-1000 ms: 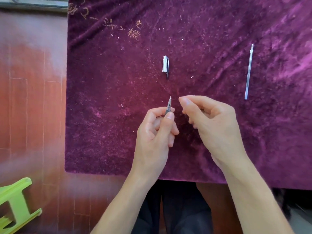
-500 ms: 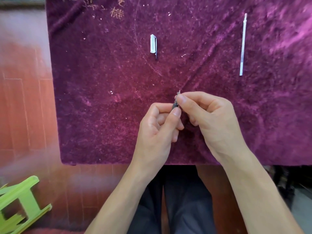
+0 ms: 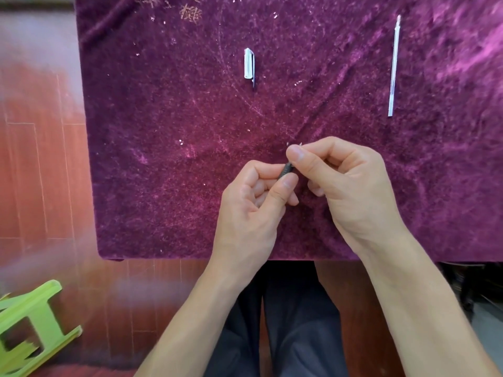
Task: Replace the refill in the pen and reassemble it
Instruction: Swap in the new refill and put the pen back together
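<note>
Hands meet over purple cloth (image 3: 168,186): left hand (image 3: 253,208) and right hand (image 3: 351,186) both pinch the dark pen tip (image 3: 286,170) (cap (image 3: 249,63) and refill (image 3: 394,66) lie apart).

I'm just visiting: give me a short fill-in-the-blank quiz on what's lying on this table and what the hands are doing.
1. The pen cap lies on a ____ velvet cloth.
2. The long thin refill lies to the ____ of the cap.
3. The left hand and right hand together hold a small ____ pen piece.

Missing words: purple; right; dark
</note>
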Available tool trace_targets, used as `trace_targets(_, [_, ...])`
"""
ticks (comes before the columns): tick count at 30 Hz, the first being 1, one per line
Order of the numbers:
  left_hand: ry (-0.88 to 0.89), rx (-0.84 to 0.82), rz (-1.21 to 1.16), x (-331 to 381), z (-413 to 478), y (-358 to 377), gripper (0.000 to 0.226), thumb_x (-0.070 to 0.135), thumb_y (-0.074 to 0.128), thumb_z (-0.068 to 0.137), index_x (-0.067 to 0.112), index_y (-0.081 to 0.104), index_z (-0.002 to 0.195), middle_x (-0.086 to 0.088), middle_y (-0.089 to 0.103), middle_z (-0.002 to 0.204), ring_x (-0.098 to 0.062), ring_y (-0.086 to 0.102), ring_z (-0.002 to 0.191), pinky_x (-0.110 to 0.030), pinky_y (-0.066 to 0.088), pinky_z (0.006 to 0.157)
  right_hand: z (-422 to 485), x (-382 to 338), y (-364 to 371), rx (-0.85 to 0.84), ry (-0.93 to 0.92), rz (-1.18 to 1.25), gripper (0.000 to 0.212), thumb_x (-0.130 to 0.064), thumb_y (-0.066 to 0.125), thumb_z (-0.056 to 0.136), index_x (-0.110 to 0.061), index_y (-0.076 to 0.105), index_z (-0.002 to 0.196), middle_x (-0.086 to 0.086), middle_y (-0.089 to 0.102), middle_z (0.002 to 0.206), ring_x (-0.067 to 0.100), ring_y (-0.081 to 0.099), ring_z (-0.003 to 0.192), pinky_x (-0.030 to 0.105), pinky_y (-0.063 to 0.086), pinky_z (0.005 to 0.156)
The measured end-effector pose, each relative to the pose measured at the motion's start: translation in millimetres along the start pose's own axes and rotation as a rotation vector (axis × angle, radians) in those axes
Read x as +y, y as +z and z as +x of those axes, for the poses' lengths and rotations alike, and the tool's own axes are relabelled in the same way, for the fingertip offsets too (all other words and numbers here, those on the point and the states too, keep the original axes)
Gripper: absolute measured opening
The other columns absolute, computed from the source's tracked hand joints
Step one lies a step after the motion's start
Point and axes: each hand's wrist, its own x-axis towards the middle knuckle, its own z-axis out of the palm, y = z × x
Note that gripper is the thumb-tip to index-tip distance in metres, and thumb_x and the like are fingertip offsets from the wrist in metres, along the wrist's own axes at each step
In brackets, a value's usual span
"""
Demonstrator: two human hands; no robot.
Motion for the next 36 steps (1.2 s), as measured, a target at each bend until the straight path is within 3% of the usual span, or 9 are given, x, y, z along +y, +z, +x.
trace_targets(4, [-0.009,-0.022,-0.025,0,-1,0,0.003,0.014,0.062,0.100,0.013,0.064,0.100,-0.002,0.068,0.072,0.000,0.055,0.053,-0.013,0.041,0.052,-1,0,-3,-0.025,0.009,0.021,0.013,-0.017,0.079,0.096,-0.018,0.080,0.083,-0.008,0.074,0.075,0.004,0.059,0.064,0.015,0.047,0.060])
trace_targets(7, [-0.027,-0.050,-0.036,0,-2,-1,0.007,0.014,0.058,0.103,0.011,0.064,0.101,-0.006,0.069,0.071,-0.009,0.044,0.046,-0.019,0.034,0.044,0,1,-9,-0.067,0.020,-0.003,0.007,-0.020,0.079,0.097,-0.018,0.083,0.091,-0.002,0.076,0.081,0.012,0.055,0.068,0.020,0.047,0.059])
trace_targets(13, [-0.082,-0.052,-0.063,-1,-4,-1,0.016,0.021,0.053,0.106,0.015,0.066,0.098,-0.005,0.073,0.076,-0.007,0.056,0.047,-0.016,0.042,0.046,1,0,-17,-0.184,0.076,-0.029,0.019,-0.035,0.075,0.097,-0.025,0.085,0.109,-0.010,0.074,0.081,0.000,0.055,0.068,0.016,0.049,0.066])
trace_targets(16, [-0.060,-0.031,-0.050,-1,-5,4,0.009,0.017,0.058,0.103,0.014,0.067,0.103,-0.006,0.075,0.078,-0.009,0.056,0.048,-0.016,0.043,0.048,2,-3,-19,-0.148,0.097,-0.006,0.032,-0.049,0.079,0.088,-0.027,0.083,0.110,-0.009,0.070,0.079,0.000,0.054,0.065,0.016,0.048,0.064])
trace_targets(21, [-0.045,-0.003,-0.039,-2,-6,8,0.008,0.017,0.063,0.100,0.010,0.060,0.103,-0.011,0.077,0.081,-0.011,0.057,0.048,-0.014,0.045,0.052,5,-4,-22,-0.109,0.055,-0.030,0.009,-0.032,0.082,0.091,-0.023,0.082,0.089,-0.013,0.074,0.074,-0.004,0.061,0.063,0.011,0.048,0.061])
trace_targets(29, [-0.062,-0.028,-0.012,-5,-4,11,0.014,0.030,0.052,0.105,0.023,0.062,0.098,-0.006,0.078,0.083,-0.010,0.061,0.049,-0.019,0.046,0.049,6,-6,-27,-0.131,0.066,-0.073,0.014,-0.035,0.077,0.095,-0.027,0.085,0.102,-0.010,0.076,0.082,0.001,0.054,0.066,0.015,0.049,0.061])
trace_targets(36, [-0.051,-0.023,0.025,-7,-1,14,0.016,0.033,0.052,0.104,0.025,0.065,0.099,-0.002,0.076,0.080,-0.008,0.058,0.053,-0.021,0.045,0.049,9,-4,-29,-0.134,0.081,-0.087,0.010,-0.030,0.080,0.094,-0.020,0.084,0.094,-0.012,0.072,0.073,0.001,0.055,0.064,0.017,0.048,0.058])
